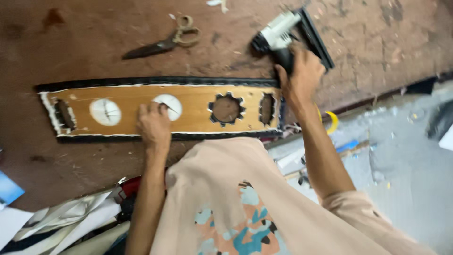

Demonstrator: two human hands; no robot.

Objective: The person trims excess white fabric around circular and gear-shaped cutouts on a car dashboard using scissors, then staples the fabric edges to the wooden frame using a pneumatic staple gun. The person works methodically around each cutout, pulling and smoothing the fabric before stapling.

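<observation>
Left hand [153, 125] flat, fingers spread, pressing the wooden panel [163, 109] on the desk [94, 33]; right hand [302, 78] clamped on staple gun [283, 35] at panel's right end, scissors [163, 43] beyond panel.

Bare tabletop [85, 42] beyond wooden panel [141, 111]; only scissors [163, 43] lie there. Scrap heap [71, 217] crowds panel's near side.

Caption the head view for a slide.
Left hand steadies a cut-out wooden panel while right hand holds a staple gun.
</observation>
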